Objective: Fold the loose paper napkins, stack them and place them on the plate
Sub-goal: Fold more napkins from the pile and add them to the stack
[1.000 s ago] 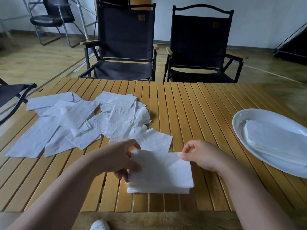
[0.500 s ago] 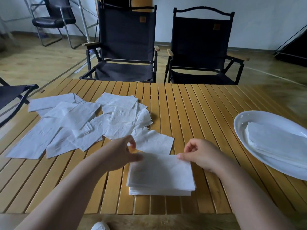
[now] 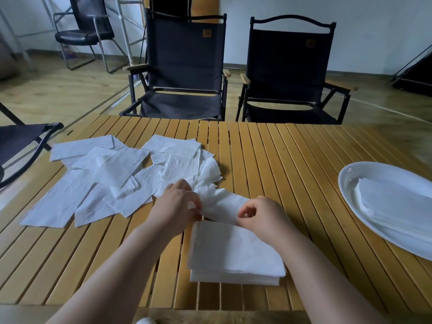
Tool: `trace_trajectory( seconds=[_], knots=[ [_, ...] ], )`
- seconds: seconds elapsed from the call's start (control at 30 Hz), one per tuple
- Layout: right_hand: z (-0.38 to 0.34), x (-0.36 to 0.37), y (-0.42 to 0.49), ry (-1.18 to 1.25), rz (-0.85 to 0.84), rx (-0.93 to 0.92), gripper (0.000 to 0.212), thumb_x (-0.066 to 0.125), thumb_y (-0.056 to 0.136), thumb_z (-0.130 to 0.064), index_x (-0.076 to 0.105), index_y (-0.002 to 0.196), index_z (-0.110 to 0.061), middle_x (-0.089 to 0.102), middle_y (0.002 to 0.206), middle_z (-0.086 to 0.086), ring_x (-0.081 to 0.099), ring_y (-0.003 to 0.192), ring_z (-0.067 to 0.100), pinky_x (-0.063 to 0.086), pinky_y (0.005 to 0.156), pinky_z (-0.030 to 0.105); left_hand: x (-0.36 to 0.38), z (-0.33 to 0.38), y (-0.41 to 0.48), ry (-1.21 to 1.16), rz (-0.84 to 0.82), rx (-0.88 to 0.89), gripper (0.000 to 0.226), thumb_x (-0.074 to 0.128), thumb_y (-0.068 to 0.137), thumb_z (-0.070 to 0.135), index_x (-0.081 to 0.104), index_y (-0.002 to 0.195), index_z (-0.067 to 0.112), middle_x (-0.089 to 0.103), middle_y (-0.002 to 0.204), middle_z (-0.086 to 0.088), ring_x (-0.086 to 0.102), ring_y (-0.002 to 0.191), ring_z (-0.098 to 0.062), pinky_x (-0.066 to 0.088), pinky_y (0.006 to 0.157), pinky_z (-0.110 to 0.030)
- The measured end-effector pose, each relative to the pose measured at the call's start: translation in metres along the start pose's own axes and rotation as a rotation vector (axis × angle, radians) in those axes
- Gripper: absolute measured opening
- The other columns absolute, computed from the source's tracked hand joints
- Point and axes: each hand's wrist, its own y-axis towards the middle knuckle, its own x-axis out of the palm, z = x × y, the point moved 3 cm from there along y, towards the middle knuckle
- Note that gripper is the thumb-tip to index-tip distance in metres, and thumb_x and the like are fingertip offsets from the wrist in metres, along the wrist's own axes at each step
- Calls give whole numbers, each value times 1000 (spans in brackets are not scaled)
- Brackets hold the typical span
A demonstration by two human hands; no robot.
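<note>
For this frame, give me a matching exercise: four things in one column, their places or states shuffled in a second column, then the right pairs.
Things
1. loose napkins
2. folded stack
3. white plate
4. single napkin

Places or states
A. pinched between the left hand and the right hand
B. on the right side of the wooden table, holding folded napkins
C. spread over the table's left part
D. at the table's near edge

Pairs: 1-C, 2-D, 3-B, 4-A
</note>
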Motion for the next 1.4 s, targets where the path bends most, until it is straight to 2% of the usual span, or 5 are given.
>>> trace_trajectory(
  seconds=[0.4,0.63,0.77,1.3,1.4],
  knots=[
    [1,-19,-7,106,160,-129,8,61,97,-27,59,89,-27,64,80,-12,61,63,3,48,52,16,-3,19,-1,-1,117,96,12,52,100,30,59,110,30,53,131,10,37,118,-13,35,83,-20],
    [2,-28,-12,308,53,-279,50,59,91,0,55,129,-32,62,128,-18,60,115,-2,50,85,9,-13,30,-5,-146,186,119,11,46,103,19,54,110,20,51,100,9,55,96,-20,54,81,-43],
    [3,-28,-11,157,90,-315,63,58,91,5,50,139,-36,55,127,-24,56,111,-4,46,84,4,-13,27,-6,-190,217,138,11,48,102,18,50,111,24,56,103,6,57,91,-19,56,76,-40],
    [-6,-37,-14,250,328,-304,5,65,94,-28,70,95,-26,63,83,-14,57,67,-4,42,51,7,-23,22,-4,-400,331,10,12,65,93,21,70,103,27,59,96,18,56,89,-8,52,78,-27],
    [-4,-43,-15,366,222,-229,32,59,98,-34,56,66,-28,47,51,-14,47,49,2,32,44,12,-29,17,-7,-530,361,-64,8,66,93,25,68,99,30,60,93,23,57,89,2,47,75,-19]
  ],
)
